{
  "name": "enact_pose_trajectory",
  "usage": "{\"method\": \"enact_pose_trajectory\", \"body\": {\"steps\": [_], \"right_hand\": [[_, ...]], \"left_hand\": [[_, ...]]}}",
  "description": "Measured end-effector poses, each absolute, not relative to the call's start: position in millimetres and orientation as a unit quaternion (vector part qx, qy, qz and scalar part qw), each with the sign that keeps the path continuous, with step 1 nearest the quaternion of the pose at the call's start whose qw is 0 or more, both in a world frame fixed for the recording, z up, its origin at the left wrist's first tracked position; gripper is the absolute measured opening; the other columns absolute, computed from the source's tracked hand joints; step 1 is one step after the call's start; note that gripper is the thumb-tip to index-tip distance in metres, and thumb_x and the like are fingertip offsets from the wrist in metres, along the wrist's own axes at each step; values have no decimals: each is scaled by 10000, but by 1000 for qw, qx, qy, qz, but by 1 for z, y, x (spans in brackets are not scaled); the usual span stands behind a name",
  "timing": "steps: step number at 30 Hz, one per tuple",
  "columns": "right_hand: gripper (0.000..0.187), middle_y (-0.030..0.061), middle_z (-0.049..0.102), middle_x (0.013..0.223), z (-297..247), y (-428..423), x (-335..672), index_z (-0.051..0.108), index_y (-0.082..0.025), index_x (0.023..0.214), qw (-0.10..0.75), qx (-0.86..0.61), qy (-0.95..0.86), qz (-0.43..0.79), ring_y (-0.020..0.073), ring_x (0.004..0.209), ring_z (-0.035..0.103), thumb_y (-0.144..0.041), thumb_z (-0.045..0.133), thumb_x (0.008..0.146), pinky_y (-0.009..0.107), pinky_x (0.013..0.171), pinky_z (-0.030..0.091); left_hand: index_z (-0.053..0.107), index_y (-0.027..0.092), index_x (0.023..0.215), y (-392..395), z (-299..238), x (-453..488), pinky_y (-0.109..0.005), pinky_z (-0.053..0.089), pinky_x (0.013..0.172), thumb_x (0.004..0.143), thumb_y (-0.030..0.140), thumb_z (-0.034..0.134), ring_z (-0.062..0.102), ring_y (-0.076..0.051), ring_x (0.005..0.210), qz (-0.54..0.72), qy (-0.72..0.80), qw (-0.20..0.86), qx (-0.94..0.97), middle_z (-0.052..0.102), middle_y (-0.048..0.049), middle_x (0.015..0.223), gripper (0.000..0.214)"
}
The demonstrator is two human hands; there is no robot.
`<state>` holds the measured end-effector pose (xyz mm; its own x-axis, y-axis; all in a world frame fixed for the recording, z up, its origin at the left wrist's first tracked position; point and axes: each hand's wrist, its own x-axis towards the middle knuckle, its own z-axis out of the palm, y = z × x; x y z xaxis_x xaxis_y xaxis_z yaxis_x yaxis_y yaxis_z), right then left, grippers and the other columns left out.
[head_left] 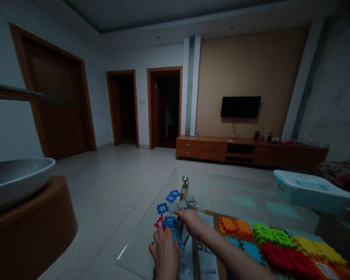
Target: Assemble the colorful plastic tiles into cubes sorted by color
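Note:
A cluster of interlocked toy tiles [171,208], blue, grey and red, stands near the left end of a glass table [245,202]. My left hand [165,252] grips the cluster's lower part from below, fingers curled round it. My right hand [192,223] reaches in from the right and pinches the tiles near the grey ones at the top. Piles of loose tiles lie on the table to the right: orange [235,227], green [270,234], yellow [319,249] and red [286,259].
A white lidded plastic box [309,190] sits at the table's far right. A round wooden stand with a metal basin [14,181] is at the left. Tiled floor stretches ahead to a wooden TV cabinet [245,149], a wall TV [240,107] and dark doorways.

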<state>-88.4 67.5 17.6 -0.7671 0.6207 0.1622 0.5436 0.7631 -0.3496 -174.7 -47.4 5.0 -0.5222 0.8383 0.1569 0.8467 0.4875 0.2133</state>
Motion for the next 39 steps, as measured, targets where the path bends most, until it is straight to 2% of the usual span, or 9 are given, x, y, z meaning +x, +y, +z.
{"method": "enact_pose_trajectory", "body": {"steps": [2, 4, 9, 13, 21, 28, 34, 37, 39], "right_hand": [[481, 73, 662, 1203, 19, 68, -73, 573, -187, 1189, 175, -340, -908, 172, 191, 1116, 594, -21, 479, 747, 273, 939, 434], [500, 77, 675, 1160, 21, 66, -55, 564, -169, 1182, 204, -374, -883, 196, 199, 1071, 614, -17, 510, 710, 275, 902, 457], [274, 35, 722, 940, 30, 44, 8, 647, -183, 956, 234, -404, -846, 257, 175, 883, 657, -50, 534, 744, 250, 785, 486], [198, 52, 706, 983, 29, 20, 71, 645, -198, 936, 274, -420, -813, 295, 187, 946, 632, -98, 527, 812, 276, 843, 464], [262, 71, 687, 1043, 12, -16, 126, 637, -189, 988, 190, -498, -800, 273, 204, 992, 608, -59, 524, 792, 293, 872, 434], [312, 97, 666, 1076, 4, -22, 124, 649, -166, 1026, 172, -501, -818, 222, 234, 1002, 580, -49, 547, 755, 322, 867, 409], [390, 106, 645, 1119, 11, -25, 123, 657, -177, 1056, 136, -509, -824, 210, 264, 1055, 557, -17, 540, 720, 362, 895, 403], [361, 88, 642, 1110, 13, -26, 129, 659, -196, 1055, 156, -499, -824, 220, 251, 1049, 556, -51, 601, 730, 351, 900, 405], [415, 73, 632, 1128, 13, -28, 135, 648, -221, 1089, 160, -475, -831, 243, 246, 1055, 547, -92, 690, 697, 341, 906, 401]], "left_hand": [[577, 179, 1135, -43, 4, -173, -424, 385, 931, 854, 164, 462, 435, -278, 1251, -146, -861, 47, -486, 516, -147, 1330, 304], [568, 171, 1167, -37, 4, -172, -435, 376, 941, 870, 184, 454, 422, -289, 1259, -153, -858, 74, -485, 503, -158, 1346, 318], [558, 162, 1211, -23, 6, -171, -454, 367, 911, 918, 261, 392, 467, -309, 1165, -142, -857, 109, -484, 535, -176, 1293, 351], [609, 170, 1128, -14, 10, -175, -425, 370, 860, 902, 268, 411, 516, -306, 1073, -108, -860, 112, -486, 598, -154, 1155, 316], [614, 146, 1069, -6, 16, -172, -394, 365, 800, 872, 208, 396, 554, -286, 1005, -70, -853, 117, -503, 644, -134, 1047, 300], [601, 171, 1061, 2, 9, -176, -439, 364, 885, 883, 210, 388, 513, -273, 1144, -65, -839, 109, -529, 592, -134, 1214, 280], [595, 166, 1054, 5, 8, -181, -470, 367, 896, 892, 272, 436, 520, -298, 1135, -66, -841, 79, -532, 615, -130, 1179, 250], [588, 167, 1030, 6, 10, -182, -451, 361, 906, 889, 273, 448, 490, -290, 1189, -79, -831, 78, -546, 587, -136, 1232, 225], [577, 161, 1013, 8, 10, -183, -426, 361, 898, 885, 270, 454, 485, -280, 1202, -88, -823, 64, -557, 594, -138, 1215, 208]]}}
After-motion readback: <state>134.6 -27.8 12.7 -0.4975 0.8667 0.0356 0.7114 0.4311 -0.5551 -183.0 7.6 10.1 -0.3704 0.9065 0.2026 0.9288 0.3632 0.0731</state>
